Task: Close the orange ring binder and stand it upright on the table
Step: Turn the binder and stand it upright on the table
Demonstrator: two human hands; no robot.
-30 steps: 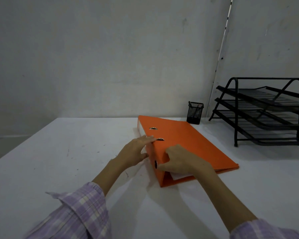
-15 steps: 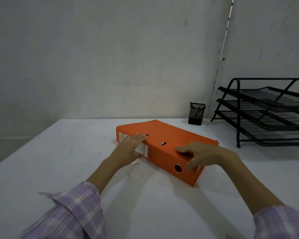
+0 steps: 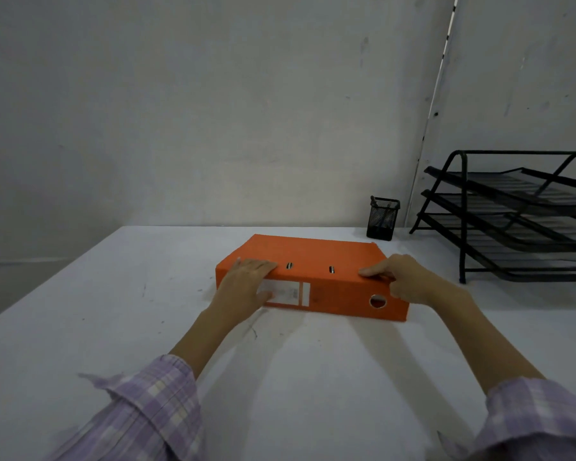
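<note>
Orange ring binder (image 3: 313,261): closed, flat on white table (image 3: 113,311), spine nearward. Left hand (image 3: 246,284) open, spread on left end; right hand (image 3: 409,277) loosely curled, fingers resting on right end.

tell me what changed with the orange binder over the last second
The closed orange ring binder was swung round flat on the white table, so its labelled spine now faces the person. The left hand moved to the spine's left end, over the label; the right hand moved to the right end. Neither has a closed grip. The binder still lies flat; the black mesh pen cup and black wire tray rack stayed put.
</note>
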